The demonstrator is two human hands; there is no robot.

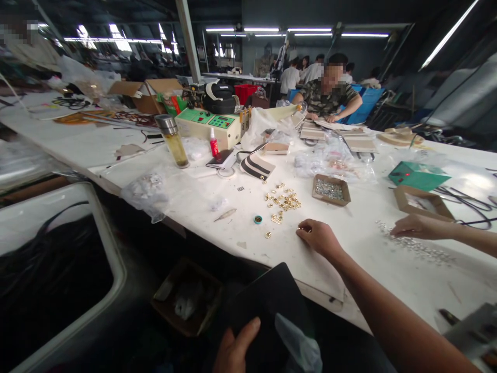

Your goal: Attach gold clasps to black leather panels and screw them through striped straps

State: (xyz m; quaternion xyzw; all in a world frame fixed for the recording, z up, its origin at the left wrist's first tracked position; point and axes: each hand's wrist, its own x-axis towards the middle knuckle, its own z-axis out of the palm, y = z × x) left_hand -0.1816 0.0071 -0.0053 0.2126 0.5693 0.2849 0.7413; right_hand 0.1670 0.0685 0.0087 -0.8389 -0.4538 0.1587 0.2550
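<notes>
My left hand (232, 349) is at the bottom, its thumb lying over a black flat panel (267, 300), which it grips below the table edge. A piece of translucent plastic (298, 344) hangs against the panel's right side. My right hand (319, 237) is down on the white table with its fingertips pinched on a small gold metal fitting (300, 228), mostly hidden by the fingers. Close by, to its left, are scattered gold metal fittings (289, 201), a small teal-rimmed round container (258, 219) and one loose gold fitting (267, 235).
Another person's hand (413, 227) reaches in from the right over small silver pieces (430, 252). A cardboard tray (341, 201) holds small metal parts. Further back stand a bottle (174, 142) and a green-topped machine (209, 124). A white bin (112, 248) is at left.
</notes>
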